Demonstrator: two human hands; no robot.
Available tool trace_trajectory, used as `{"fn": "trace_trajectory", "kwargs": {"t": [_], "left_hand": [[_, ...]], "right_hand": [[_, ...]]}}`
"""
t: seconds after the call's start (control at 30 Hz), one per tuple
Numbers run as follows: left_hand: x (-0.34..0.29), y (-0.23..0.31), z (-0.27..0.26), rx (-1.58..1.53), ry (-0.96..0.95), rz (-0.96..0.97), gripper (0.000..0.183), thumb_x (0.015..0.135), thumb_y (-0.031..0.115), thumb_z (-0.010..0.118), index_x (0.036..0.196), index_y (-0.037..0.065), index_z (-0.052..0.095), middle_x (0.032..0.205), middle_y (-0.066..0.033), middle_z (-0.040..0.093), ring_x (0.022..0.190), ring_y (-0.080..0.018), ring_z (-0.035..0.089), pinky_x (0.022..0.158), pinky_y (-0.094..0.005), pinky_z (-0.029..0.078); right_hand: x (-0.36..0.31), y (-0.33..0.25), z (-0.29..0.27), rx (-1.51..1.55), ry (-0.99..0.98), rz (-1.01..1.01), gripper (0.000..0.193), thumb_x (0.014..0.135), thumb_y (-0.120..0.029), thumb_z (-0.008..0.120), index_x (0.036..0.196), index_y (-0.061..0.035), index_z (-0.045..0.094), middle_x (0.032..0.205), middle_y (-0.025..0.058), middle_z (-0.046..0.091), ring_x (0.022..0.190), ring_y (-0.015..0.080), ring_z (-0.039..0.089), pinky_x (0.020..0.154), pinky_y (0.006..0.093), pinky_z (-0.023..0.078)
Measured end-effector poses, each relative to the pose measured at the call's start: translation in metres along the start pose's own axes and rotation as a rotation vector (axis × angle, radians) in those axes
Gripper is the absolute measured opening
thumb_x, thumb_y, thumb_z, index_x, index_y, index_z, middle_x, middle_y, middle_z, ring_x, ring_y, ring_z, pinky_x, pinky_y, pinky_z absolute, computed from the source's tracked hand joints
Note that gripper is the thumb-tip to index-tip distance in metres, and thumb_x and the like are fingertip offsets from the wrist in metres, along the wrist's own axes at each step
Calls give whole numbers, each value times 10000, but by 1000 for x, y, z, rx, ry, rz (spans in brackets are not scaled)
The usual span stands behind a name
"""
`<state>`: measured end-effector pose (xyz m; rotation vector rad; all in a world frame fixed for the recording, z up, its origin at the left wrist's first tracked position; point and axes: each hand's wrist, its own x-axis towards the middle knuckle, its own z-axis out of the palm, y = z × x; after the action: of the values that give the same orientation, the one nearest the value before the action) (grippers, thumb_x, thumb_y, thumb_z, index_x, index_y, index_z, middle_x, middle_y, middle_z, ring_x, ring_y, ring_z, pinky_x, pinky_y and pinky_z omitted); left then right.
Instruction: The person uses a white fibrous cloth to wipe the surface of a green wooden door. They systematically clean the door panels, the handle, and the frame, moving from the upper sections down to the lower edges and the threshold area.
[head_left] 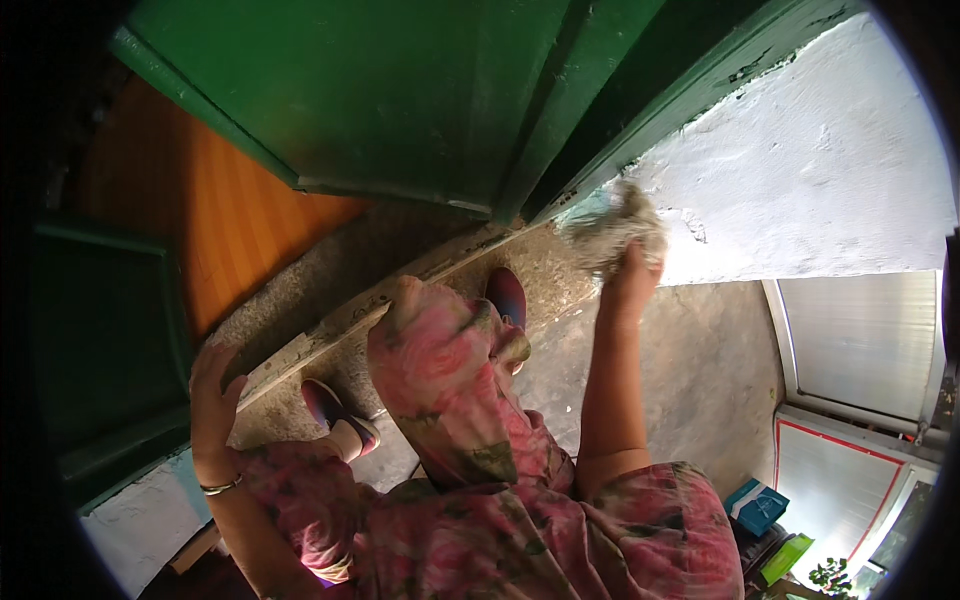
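Note:
My right hand (633,280) is closed around a crumpled greyish-white rag (622,225), smeared by motion. The rag is at the lower edge of the white wall (800,160), beside the foot of the green door frame (690,95). My left hand (213,385) reaches out at the left with its thumb apart from the fingers and nothing seen in it. It is close to the left end of the doorsill (300,345) and the dark green panel (115,350); whether it touches either, I cannot tell.
A green door (380,90) stands above the sill, with an orange-brown striped floor (240,210) behind it. Concrete floor (710,370) lies under my feet. At the lower right are a blue box (757,507), a bright green item (787,558), a plant (832,577) and pale framed panels (860,340).

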<state>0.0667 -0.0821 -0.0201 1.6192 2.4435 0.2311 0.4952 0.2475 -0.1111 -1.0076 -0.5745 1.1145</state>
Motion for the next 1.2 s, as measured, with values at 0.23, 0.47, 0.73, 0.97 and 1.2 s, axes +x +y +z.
{"fn": "trace_trajectory", "kwargs": {"t": [0.23,0.47,0.73,0.97,1.2], "left_hand": [[8,1,-7,-1,-58,-45,455,765,21,690,1208,22,588,1289,-175,551,1238,-349,480,1070,-403,363],[23,15,-1,13,-118,-53,450,778,32,683,1218,27,589,1293,-174,554,1255,-350,467,1078,-408,354],[24,14,-1,11,-140,-66,440,784,17,673,1216,20,590,1294,-173,557,1261,-348,465,1082,-403,347],[28,12,-2,5,-141,-70,423,789,13,666,1205,18,594,1273,-181,565,1249,-348,475,1069,-400,359],[25,13,2,-10,-121,-36,411,785,8,665,1190,13,598,1253,-188,572,1228,-358,485,1059,-402,368]], "right_hand": [[41,91,-14,-607,-49,-76,374,817,-86,583,1184,-19,555,1042,137,645,923,265,615,810,346,487],[33,167,-12,-619,30,-204,431,796,-94,589,1221,-28,564,1077,171,672,1026,314,636,892,375,479],[69,285,-93,-460,188,520,354,850,-171,588,1180,-44,605,1062,175,669,994,352,637,855,412,499],[102,248,-62,-21,215,691,280,880,-71,498,1129,-11,609,992,135,662,841,289,656,709,401,543],[52,127,-13,28,2,377,389,823,26,481,1201,-12,569,1034,93,635,876,200,622,738,327,527]]}}
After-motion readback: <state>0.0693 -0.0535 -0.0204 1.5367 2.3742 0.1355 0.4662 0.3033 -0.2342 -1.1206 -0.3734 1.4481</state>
